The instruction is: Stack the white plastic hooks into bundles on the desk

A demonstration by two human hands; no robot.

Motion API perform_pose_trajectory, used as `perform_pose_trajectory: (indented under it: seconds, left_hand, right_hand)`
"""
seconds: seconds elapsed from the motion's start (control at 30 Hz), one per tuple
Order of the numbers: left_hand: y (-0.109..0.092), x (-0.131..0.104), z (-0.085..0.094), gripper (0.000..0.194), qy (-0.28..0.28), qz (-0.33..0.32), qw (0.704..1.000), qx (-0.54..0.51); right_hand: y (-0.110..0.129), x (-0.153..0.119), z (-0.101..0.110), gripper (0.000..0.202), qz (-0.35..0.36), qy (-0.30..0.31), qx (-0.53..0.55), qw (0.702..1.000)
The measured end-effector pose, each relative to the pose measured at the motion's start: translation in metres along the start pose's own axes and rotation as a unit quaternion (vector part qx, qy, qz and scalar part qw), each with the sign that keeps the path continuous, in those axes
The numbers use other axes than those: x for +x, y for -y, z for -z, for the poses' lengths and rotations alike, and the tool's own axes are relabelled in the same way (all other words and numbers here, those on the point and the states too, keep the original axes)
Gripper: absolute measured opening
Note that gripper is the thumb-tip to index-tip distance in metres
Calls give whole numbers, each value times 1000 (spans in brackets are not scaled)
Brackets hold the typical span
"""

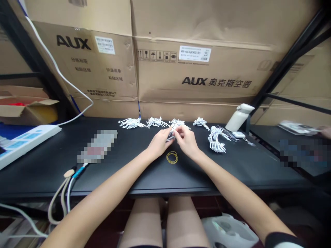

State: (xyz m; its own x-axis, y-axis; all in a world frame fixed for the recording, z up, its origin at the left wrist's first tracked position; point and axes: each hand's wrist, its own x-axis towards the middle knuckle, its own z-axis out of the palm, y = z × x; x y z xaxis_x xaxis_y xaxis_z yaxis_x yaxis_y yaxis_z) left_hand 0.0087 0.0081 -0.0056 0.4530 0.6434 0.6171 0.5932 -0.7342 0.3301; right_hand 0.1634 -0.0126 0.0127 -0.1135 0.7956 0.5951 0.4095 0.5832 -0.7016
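Note:
My left hand (159, 142) and my right hand (186, 140) meet over the middle of the black table, their fingertips pinched together. Between them is a small greyish-white bundle (170, 137), mostly hidden by the fingers. Just in front of the hands lies a loop of yellow rubber bands (172, 162). Behind them, partly covered, is a pile of thin white hook-like pieces (177, 122). Similar piles lie to the left (131, 123), nearer left (156, 122) and right (200, 121). A larger curved bunch (216, 139) of such pieces rests right of my right hand.
A white bottle (239, 117) and a small white case (238, 134) stand at the right. On the left lie a blurred-out phone-like item (98, 146) with a strap and cable, and a power strip (29, 143). Cardboard boxes (160, 82) wall the back; another person's hand (326, 132) shows far right.

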Motion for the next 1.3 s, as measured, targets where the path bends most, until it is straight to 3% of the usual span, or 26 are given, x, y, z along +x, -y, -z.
perform_pose_trajectory:
  seconds: [0.33, 0.53, 0.8, 1.03, 1.3]
  left_hand:
    - [-2, 4, 8, 47, 21, 28, 999, 20]
    - [4, 5, 11, 44, 8, 44, 999, -3]
    - [3, 8, 18, 49, 41, 42, 992, -112]
    - [3, 10, 24, 52, 61, 67, 985, -148]
    - [10, 11, 25, 60, 79, 94, 972, -201]
  right_hand:
    - [-4, 6, 5, 14, -8, -18, -32, 999]
    - [-7, 16, 19, 13, 24, 55, -63, 996]
    - [-15, 27, 35, 30, -94, 114, 157, 976]
    - [-20, 27, 26, 31, -90, -47, 197, 975]
    - [-16, 25, 16, 36, -183, -79, 279, 939]
